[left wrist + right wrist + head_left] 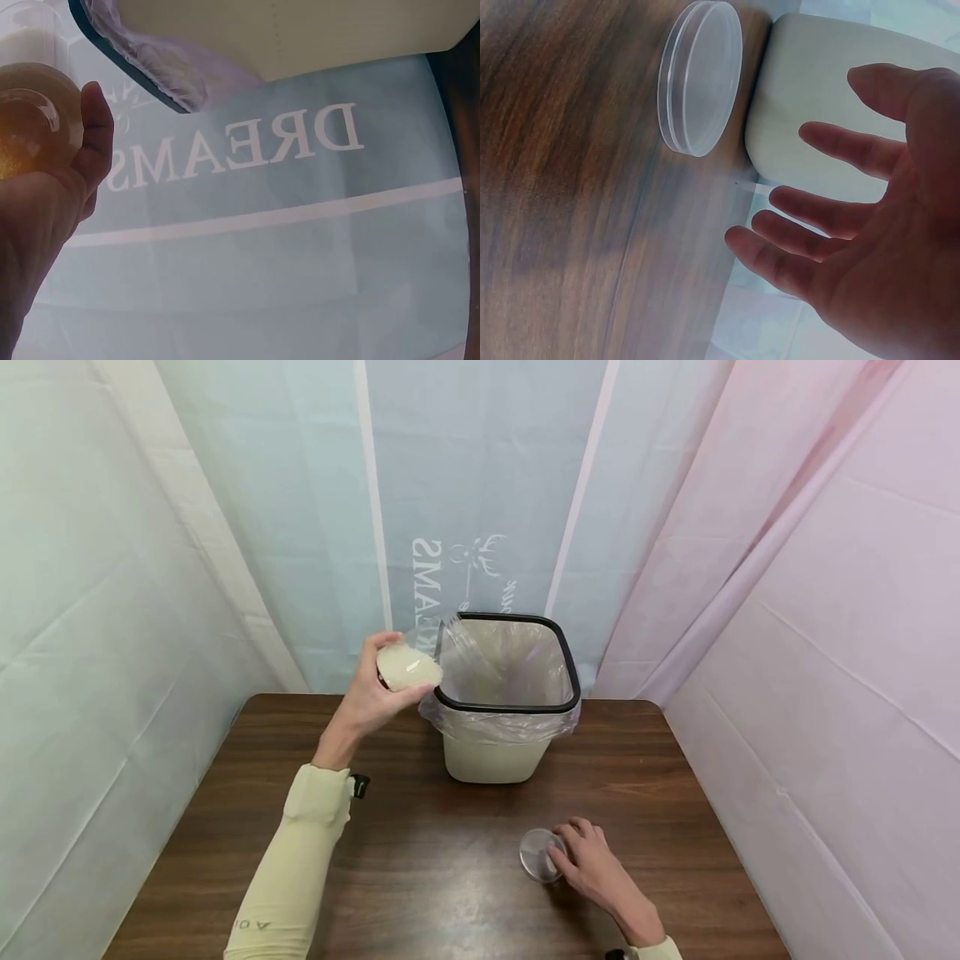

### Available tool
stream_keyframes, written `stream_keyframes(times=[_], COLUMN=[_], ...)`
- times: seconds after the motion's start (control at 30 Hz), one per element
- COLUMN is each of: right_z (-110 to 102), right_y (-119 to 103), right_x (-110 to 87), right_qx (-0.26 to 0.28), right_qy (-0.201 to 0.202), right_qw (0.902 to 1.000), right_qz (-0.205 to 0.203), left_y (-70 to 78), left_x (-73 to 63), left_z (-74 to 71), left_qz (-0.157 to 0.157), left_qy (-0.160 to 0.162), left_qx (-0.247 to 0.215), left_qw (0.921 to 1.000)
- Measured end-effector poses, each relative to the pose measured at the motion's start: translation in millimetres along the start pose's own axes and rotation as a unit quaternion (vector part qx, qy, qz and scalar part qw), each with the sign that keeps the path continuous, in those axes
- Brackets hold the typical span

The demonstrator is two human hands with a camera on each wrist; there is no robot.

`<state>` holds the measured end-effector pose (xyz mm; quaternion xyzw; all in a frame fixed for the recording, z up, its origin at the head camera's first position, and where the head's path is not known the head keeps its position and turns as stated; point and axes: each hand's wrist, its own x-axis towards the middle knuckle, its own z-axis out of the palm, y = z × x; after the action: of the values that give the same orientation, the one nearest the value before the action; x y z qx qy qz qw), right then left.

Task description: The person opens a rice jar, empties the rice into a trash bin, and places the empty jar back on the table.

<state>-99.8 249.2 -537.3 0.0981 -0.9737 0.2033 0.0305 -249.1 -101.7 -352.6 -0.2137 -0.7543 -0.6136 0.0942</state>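
My left hand grips a clear plastic jar and holds it tilted at the left side of the bin's rim. White, grainy-looking contents fill part of the jar; their kind is unclear. In the left wrist view, the jar's round base faces the camera, with the left hand around it. Low over the table, my right hand is beside a round clear lid. The right wrist view shows this lid lying flat on the wood, apart from the spread, relaxed fingers.
A pale bin with a black rim and a clear plastic liner stands at the table's back edge. The dark wooden table has fabric curtains behind it and at both sides.
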Motion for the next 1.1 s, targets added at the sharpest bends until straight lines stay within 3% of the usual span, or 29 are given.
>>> stream_keyframes(times=[0.77, 1.1], right_z=[-3.5, -2.2], right_y=[0.2, 0.8], right_x=[-0.5, -0.9], right_qx=[-0.005, -0.004], right_qy=[0.005, -0.001], right_qw=[1.0000, 0.9999], right_qz=[0.006, 0.017], left_y=[-2.4, -2.4], left_x=[20.0, 23.7], left_z=[-3.0, -3.3], left_qz=[0.021, 0.037], left_qy=[-0.013, -0.020], left_qx=[0.025, 0.059], left_qw=[0.9994, 0.9974])
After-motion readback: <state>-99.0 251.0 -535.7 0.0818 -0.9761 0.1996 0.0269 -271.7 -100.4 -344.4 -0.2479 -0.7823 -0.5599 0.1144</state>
